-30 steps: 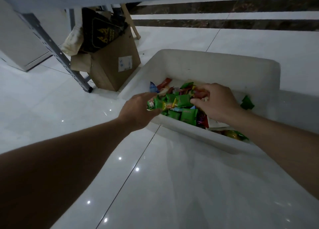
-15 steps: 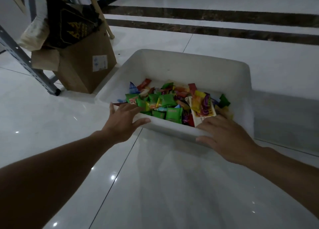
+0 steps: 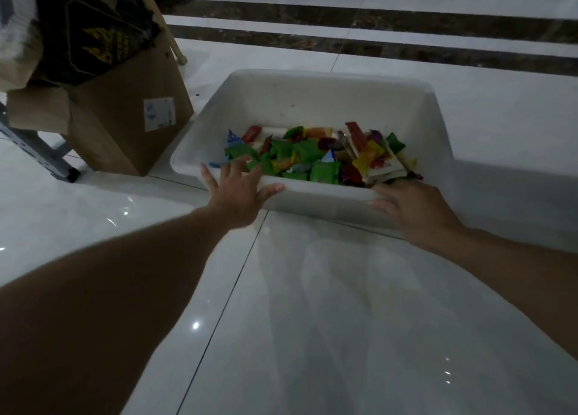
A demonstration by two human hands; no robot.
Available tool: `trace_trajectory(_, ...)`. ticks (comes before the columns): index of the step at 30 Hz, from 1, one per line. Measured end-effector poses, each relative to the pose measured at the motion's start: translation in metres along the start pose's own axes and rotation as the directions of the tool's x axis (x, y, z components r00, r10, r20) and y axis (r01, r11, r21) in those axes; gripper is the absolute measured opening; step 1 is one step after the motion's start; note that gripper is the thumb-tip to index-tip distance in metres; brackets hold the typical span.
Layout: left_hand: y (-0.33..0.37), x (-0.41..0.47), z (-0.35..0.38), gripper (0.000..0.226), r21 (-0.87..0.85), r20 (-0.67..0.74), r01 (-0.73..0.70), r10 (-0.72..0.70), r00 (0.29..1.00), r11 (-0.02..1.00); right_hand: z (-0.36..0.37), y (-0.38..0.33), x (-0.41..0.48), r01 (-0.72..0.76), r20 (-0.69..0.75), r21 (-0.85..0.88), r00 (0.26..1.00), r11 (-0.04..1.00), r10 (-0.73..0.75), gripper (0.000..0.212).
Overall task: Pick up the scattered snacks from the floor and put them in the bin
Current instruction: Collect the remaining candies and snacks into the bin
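Reaching left hand [image 3: 237,192]: fingers spread and straight over the left part of the bin's near rim, thumb laid along the near wall; it grasps nothing.
Right hand [image 3: 413,208]: lies flat against the right part of the same near rim, fingers loose and stretched toward the packets, thumb on the outer wall; released, nothing in it.
Bin [image 3: 312,101]: white, rectangular, standing on the floor [image 3: 344,320] with its long near wall toward the person.
Snacks [image 3: 312,158]: a heap of small wrapped packets, mostly green with yellow, red, orange and blue, lying inside the bin on its bottom, piled against the near wall and reaching from its left corner to its right corner.
Cardboard box [image 3: 125,126]: brown, open-topped, with a white label, just beside the bin's left wall.
Black bag [image 3: 90,36]: sticks out of the box's top.
Wooden stick [image 3: 162,23]: leans behind the box.
Metal shelf leg [image 3: 40,151]: grey, slanting, left of the box.
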State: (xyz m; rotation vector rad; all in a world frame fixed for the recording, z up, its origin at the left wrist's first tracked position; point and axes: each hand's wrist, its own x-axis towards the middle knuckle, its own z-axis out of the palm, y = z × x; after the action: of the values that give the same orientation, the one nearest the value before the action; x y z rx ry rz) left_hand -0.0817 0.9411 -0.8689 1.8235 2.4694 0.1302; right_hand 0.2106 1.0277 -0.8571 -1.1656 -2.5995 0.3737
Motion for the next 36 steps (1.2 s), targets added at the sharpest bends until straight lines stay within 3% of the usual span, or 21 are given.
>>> trace_trajectory(3, -0.003, 0.009, -0.005, 0.074, 0.007, 0.061, -0.014, 0.013, 0.998, 1.0, 0.005, -0.003, 0.006, 0.003, -0.001, -0.001, 1.0, 1.0, -0.003, 0.032)
trace_trajectory(5, -0.006, 0.011, -0.002, 0.075, 0.004, 0.056, -0.024, 0.024, 0.998, 1.0, 0.007, 0.0, 0.005, 0.011, -0.049, -0.004, 0.999, 1.0, -0.011, 0.034)
trace_trajectory(9, -0.009, 0.016, -0.002, 0.084, 0.03, 0.07, -0.043, 0.041, 0.997, 0.999, 0.006, -0.002, 0.008, -0.013, -0.002, 0.023, 1.0, 1.0, 0.013, 0.035)
trace_trajectory(27, -0.022, 0.023, -0.004, 0.086, 0.032, 0.112, -0.104, 0.1, 0.989, 0.994, 0.011, -0.016, -0.003, -0.026, -0.075, -0.029, 0.997, 0.999, 0.024, 0.035)
trace_trajectory(33, -0.028, 0.028, 0.003, 0.114, 0.023, 0.083, -0.132, 0.13, 0.988, 0.991, 0.012, -0.015, -0.002, -0.038, -0.066, -0.033, 0.997, 0.999, 0.036, 0.036)
trace_trajectory(36, -0.024, 0.026, 0.001, 0.093, 0.028, 0.093, -0.114, 0.111, 0.99, 0.993, 0.01, -0.015, -0.002, -0.055, -0.048, -0.017, 0.997, 0.998, 0.054, 0.033)
